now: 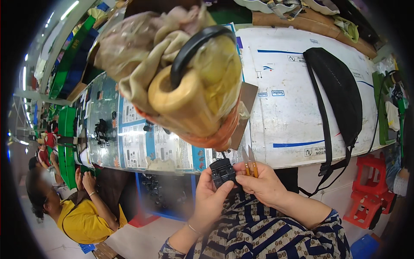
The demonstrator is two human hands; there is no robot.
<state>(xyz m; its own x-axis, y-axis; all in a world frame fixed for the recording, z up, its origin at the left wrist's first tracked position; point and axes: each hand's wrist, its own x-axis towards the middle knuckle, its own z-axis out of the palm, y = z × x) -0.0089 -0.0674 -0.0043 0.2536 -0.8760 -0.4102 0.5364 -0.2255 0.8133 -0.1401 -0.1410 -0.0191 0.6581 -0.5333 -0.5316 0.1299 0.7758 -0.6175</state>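
In front of my body, my left hand (209,194) grips a small black moulded plastic part (222,171), thumb across its lower edge. My right hand (263,184) is closed too; its thumb and fingertips meet the right side of the part. Held in that same hand is a pair of small pointed scissors (250,163) with orange-yellow handles, the blades aimed up and away from me and slightly apart. The blades do not touch the part. Some of the right fingers are hidden behind the handles.
Close above my hands hangs a large plastic-wrapped bundle with a wooden cylinder (183,101) and a black ring. The white-covered table (284,125) carries a black bag (338,90). A blue bin (166,194) of black parts stands below its edge. A person in yellow (88,218) sits at left; red stools (368,190) stand right.
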